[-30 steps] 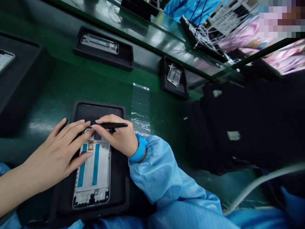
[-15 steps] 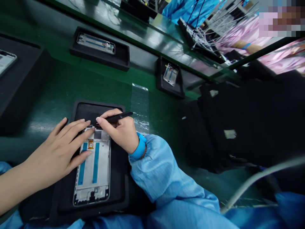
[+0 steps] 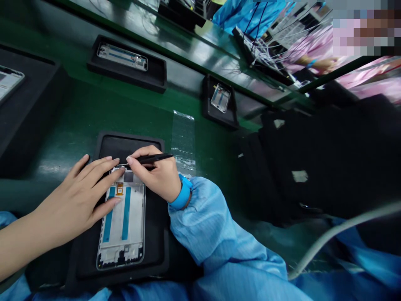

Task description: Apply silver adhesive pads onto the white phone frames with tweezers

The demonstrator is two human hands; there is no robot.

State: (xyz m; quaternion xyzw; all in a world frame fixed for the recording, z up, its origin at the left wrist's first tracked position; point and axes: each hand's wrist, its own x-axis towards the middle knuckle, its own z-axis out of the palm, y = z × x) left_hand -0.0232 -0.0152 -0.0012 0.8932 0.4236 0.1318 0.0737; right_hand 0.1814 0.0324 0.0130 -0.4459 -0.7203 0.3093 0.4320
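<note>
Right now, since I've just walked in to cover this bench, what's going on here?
A person is working on a phone frame lying in a black foam tray. Their left hand lies spread across the frame's top end. Their right hand, with a blue wrist strap, holds black tweezers, tips at the frame's top edge. A strip of clear film lies on the green bench beside the tray.

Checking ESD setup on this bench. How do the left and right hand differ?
The right hand pinches black tweezers; the left hand is spread open and holds nothing. The right wrist wears a blue strap above a blue sleeve; the left forearm is bare, with no strap showing. Both hands are over the top end of the same white phone frame.
</note>
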